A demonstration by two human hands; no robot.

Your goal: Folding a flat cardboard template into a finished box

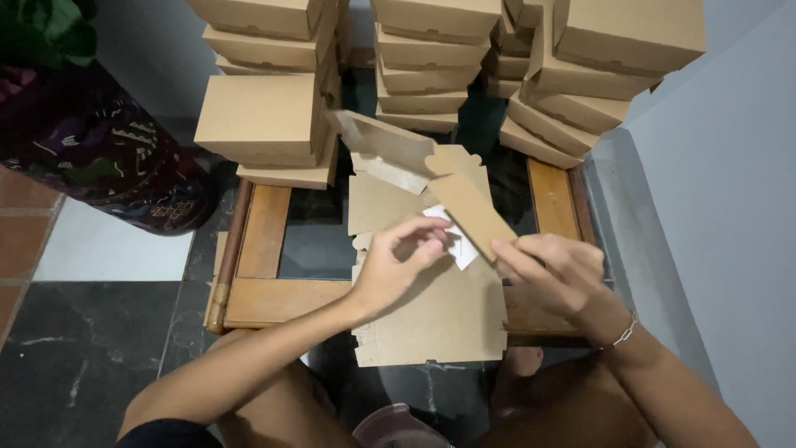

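Cardboard blank [431, 319] lies half-folded; my right hand [551, 274] pinches its raised flap [468, 211], left hand [394, 270] fingers curl narrowly, steadying; tucking it seems next.

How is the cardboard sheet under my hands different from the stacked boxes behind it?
The cardboard sheet lies flat and unfolded, flaps loose; the stacked boxes are folded shut. The left hand and right hand touch the sheet; the boxes stand untouched. Both are plain brown cardboard.
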